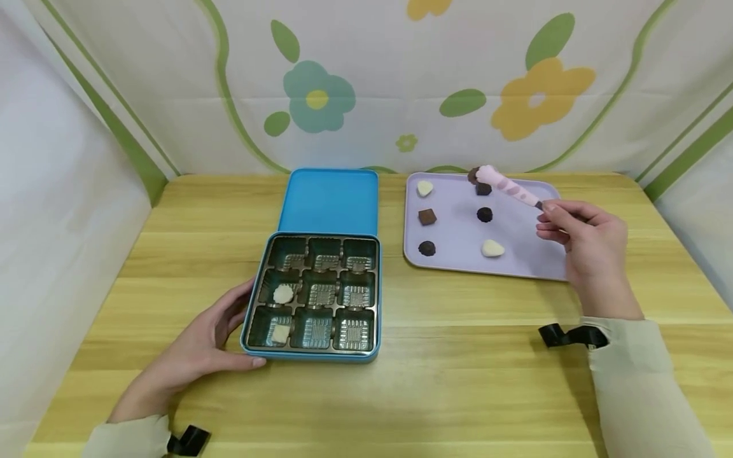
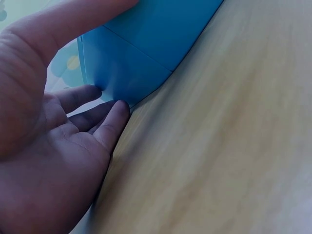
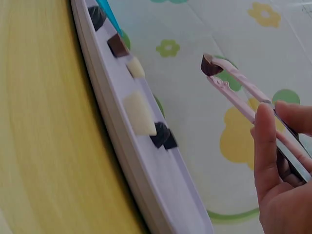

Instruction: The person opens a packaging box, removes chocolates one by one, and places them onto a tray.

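My right hand (image 1: 598,245) grips pink-tipped tongs (image 1: 512,187). In the right wrist view, a brown chocolate (image 3: 208,66) is pinched between the tongs' tips, raised above the lilac tray (image 1: 532,267). My left hand (image 1: 200,346) lies around the near left corner of a blue tin (image 1: 321,357), thumb along the front and fingertips against the left side. Nine compartments make up the tin's insert. A white round chocolate (image 1: 283,293) sits in the middle-left one, a cream square chocolate (image 1: 280,333) in the front-left one.
On the tray lie white chocolates (image 1: 492,248), a brown square chocolate (image 1: 427,217) and dark chocolates (image 1: 426,248). Behind the tin its blue lid (image 1: 329,200) rests flat. A flowered curtain (image 1: 366,76) borders the back of the wooden table (image 1: 458,381).
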Action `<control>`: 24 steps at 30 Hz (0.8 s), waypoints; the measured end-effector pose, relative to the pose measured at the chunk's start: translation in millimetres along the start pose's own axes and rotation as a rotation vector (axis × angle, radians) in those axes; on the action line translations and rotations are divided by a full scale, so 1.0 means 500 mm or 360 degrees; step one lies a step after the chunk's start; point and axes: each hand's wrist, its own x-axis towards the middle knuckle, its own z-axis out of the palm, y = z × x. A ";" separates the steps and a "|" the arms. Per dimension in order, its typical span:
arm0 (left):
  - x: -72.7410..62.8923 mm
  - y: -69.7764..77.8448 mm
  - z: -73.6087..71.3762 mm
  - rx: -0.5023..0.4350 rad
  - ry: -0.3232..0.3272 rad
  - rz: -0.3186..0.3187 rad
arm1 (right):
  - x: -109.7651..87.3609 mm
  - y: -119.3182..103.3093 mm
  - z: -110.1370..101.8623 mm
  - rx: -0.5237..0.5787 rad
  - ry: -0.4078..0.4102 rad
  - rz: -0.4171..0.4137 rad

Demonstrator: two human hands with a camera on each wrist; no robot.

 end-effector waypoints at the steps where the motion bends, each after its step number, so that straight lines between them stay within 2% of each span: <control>1: 0.001 0.000 0.000 0.0002 -0.0001 0.0002 | 0.004 -0.001 -0.006 -0.0001 0.0050 0.0014; 8: 0.001 0.004 0.001 0.0008 0.0005 -0.0014 | 0.031 -0.015 -0.063 -0.0046 0.0374 0.0156; 12: -0.001 0.004 0.000 0.0009 0.0009 -0.0022 | 0.043 -0.018 -0.090 -0.0094 0.0513 0.0230; 18: -0.005 0.002 0.002 0.0026 0.0019 0.0008 | 0.054 -0.006 -0.115 -0.0258 0.0639 0.0378; 24: -0.001 0.005 0.002 0.0001 0.0005 -0.0001 | 0.052 -0.007 -0.121 -0.0256 0.0698 0.0390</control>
